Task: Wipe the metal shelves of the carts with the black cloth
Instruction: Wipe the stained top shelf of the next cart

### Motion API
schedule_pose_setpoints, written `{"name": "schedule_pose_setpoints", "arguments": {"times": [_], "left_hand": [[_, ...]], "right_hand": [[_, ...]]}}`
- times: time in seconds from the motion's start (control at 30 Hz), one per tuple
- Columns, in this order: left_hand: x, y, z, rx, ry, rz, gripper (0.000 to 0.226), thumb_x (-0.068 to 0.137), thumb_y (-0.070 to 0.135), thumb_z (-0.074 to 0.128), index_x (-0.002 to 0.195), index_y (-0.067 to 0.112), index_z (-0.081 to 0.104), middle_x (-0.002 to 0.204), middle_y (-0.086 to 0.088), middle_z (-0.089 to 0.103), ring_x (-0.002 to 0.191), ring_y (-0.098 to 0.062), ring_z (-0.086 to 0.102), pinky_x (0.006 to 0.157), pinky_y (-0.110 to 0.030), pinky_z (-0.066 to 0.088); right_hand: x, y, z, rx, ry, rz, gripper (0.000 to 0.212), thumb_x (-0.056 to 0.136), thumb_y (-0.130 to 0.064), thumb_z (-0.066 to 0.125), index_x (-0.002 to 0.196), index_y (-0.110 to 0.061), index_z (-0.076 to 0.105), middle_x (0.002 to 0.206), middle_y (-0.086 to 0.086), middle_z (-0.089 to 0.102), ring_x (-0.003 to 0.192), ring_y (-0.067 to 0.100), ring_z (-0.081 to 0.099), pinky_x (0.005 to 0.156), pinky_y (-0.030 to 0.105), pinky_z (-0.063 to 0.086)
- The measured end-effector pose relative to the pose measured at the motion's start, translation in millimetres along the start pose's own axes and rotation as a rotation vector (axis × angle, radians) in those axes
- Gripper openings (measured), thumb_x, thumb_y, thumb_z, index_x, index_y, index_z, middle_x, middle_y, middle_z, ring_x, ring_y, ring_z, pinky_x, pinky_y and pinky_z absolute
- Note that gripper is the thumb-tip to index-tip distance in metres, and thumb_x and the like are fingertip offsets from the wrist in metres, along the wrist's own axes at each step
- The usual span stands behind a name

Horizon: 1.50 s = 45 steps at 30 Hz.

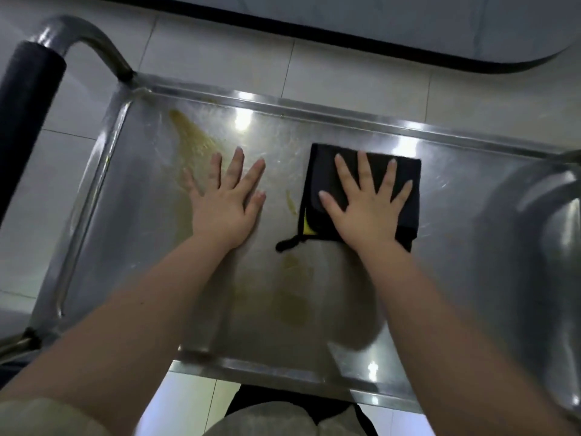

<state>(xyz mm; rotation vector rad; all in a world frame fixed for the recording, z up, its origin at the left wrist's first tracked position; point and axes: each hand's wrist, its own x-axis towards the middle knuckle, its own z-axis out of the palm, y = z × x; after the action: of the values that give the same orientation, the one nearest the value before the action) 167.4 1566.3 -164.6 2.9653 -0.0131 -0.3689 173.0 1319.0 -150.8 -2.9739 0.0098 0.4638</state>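
— Where's our cloth [407, 212]?
— On the shelf [456, 253], under our right grip [367, 202], fingers flat and spread. Our left grip [224, 204] lies flat too, holding nothing.
— It looks soft and light. We press its middle.

Two bare forearms, extended forward, roughly parallel; left hand [224, 204] palm-down, fingers straight and spread, flat on the metal shelf [456, 221]; right hand [366, 204] palm-down, fingers splayed, thumb out, pressed flat on the black cloth [407, 202].
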Motion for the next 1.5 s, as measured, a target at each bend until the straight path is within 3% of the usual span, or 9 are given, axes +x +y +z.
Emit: {"name": "schedule_pose_setpoints", "arguments": {"times": [0.27, 0.43, 0.57, 0.67, 0.83, 1.03, 1.17, 1.33, 1.5], "left_hand": [[-0.5, 2.3, -1.0, -0.001, 0.003, 0.009, 0.055, 0.100, 0.060, 0.011, 0.152, 0.053, -0.003, 0.164, 0.012, -0.012, 0.151, -0.025, -0.014, 0.112, -0.069, -0.011], [0.3, 1.6, -0.2, -0.004, 0.015, 0.017, 0.055, 0.099, 0.061, 0.011, 0.152, 0.053, -0.002, 0.165, 0.012, -0.011, 0.151, -0.025, -0.014, 0.112, -0.067, -0.014], [1.3, 0.7, 0.9, -0.003, 0.028, 0.021, 0.055, 0.099, 0.062, 0.011, 0.152, 0.053, -0.001, 0.164, 0.013, -0.010, 0.151, -0.025, -0.014, 0.113, -0.066, -0.015], [3.7, -0.2, 1.7, -0.008, 0.036, 0.015, 0.055, 0.099, 0.062, 0.011, 0.152, 0.054, -0.001, 0.164, 0.013, -0.010, 0.152, -0.024, -0.014, 0.112, -0.065, -0.017], [3.9, 1.1, 1.6, 0.001, 0.025, 0.003, 0.055, 0.098, 0.063, 0.009, 0.151, 0.054, -0.003, 0.164, 0.013, -0.011, 0.152, -0.024, -0.013, 0.113, -0.067, -0.014], [2.2, 2.1, -1.4, 0.014, 0.000, 0.015, 0.055, 0.099, 0.061, 0.008, 0.151, 0.053, -0.005, 0.165, 0.011, -0.011, 0.151, -0.026, -0.014, 0.112, -0.068, -0.014], [0.5, 1.9, -1.6, 0.011, 0.013, 0.026, 0.054, 0.100, 0.059, 0.009, 0.152, 0.053, -0.003, 0.165, 0.011, -0.010, 0.151, -0.026, -0.013, 0.112, -0.067, -0.014], [2.6, 1.2, 0.1, 0.020, 0.039, 0.026, 0.052, 0.102, 0.055, 0.013, 0.152, 0.053, -0.001, 0.165, 0.013, -0.009, 0.152, -0.024, -0.013, 0.112, -0.065, -0.015], [1.2, 1.8, 1.1, 0.034, 0.044, 0.012, 0.052, 0.102, 0.054, 0.013, 0.152, 0.054, -0.002, 0.165, 0.013, -0.010, 0.152, -0.024, -0.012, 0.111, -0.066, -0.013]], "right_hand": [[-221.9, -12.6, 59.8, 0.004, -0.122, -0.089, 0.074, 0.086, -0.071, 0.037, 0.153, -0.043, 0.025, 0.161, 0.001, 0.026, 0.145, 0.051, 0.014, 0.106, 0.078, 0.014], [-82.5, -2.4, 28.0, -0.003, 0.048, -0.032, 0.066, 0.091, -0.074, 0.019, 0.153, -0.052, 0.009, 0.165, -0.007, 0.010, 0.148, 0.045, -0.003, 0.112, 0.072, 0.001], [56.0, 2.3, -16.0, 0.006, -0.029, 0.072, 0.069, 0.090, -0.078, 0.015, 0.150, -0.054, -0.009, 0.164, -0.013, -0.014, 0.147, 0.039, -0.020, 0.113, 0.068, -0.009], [71.5, -1.5, -22.0, -0.006, -0.026, 0.091, 0.071, 0.090, -0.078, 0.013, 0.151, -0.051, -0.010, 0.164, -0.012, -0.017, 0.148, 0.038, -0.020, 0.114, 0.067, -0.010], [-53.4, -11.0, 20.3, 0.010, 0.017, -0.006, 0.071, 0.091, -0.076, 0.011, 0.153, -0.048, -0.009, 0.165, -0.007, -0.008, 0.148, 0.040, -0.017, 0.114, 0.066, -0.008], [-205.8, -44.5, 61.8, 0.001, -0.079, -0.092, 0.069, 0.092, -0.072, 0.029, 0.153, -0.042, 0.026, 0.163, -0.001, 0.022, 0.147, 0.048, 0.009, 0.110, 0.075, 0.009], [-118.2, -47.2, 41.1, 0.001, 0.056, -0.095, 0.067, 0.092, -0.074, 0.020, 0.153, -0.050, 0.011, 0.165, -0.006, 0.009, 0.148, 0.046, -0.002, 0.110, 0.074, 0.000], [57.2, -45.6, -9.0, 0.007, 0.013, 0.047, 0.069, 0.091, -0.076, 0.013, 0.152, -0.051, -0.008, 0.164, -0.009, -0.015, 0.146, 0.043, -0.021, 0.109, 0.072, -0.011], [53.5, -43.9, -6.5, -0.036, 0.034, -0.007, 0.070, 0.091, -0.076, 0.011, 0.153, -0.049, -0.006, 0.165, -0.008, -0.013, 0.146, 0.044, -0.018, 0.110, 0.072, -0.009]]}}
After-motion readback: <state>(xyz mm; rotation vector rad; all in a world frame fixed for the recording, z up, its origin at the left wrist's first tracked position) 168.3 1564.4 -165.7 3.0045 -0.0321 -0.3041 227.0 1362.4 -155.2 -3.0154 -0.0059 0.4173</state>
